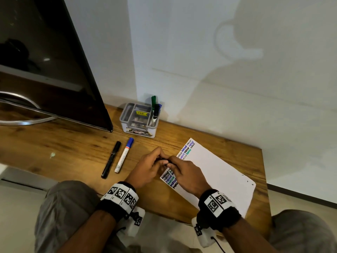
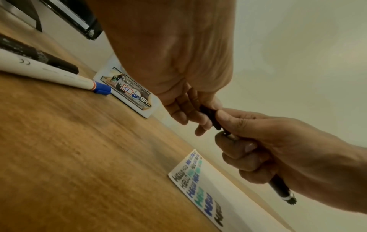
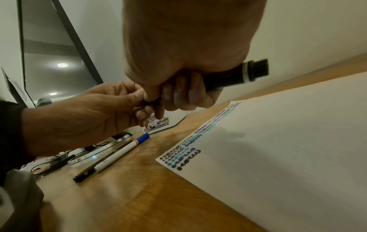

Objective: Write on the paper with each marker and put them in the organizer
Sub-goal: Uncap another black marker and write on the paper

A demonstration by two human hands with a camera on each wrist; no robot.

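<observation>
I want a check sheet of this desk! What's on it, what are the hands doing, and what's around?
Surface: wooden desk, a pale spot near its left edge.
Job's things: paper with rows of HELLO; organizer with green, black and blue markers standing in its right slot; black marker and blue-capped marker lying side by side.
Clutter: nothing seen.
Hands: right hand grips a black marker's barrel; left hand pinches its cap, which is off the tip.
Cables: thin dark cables by the monitor stand.
Surroundings: monitor, white wall.
</observation>
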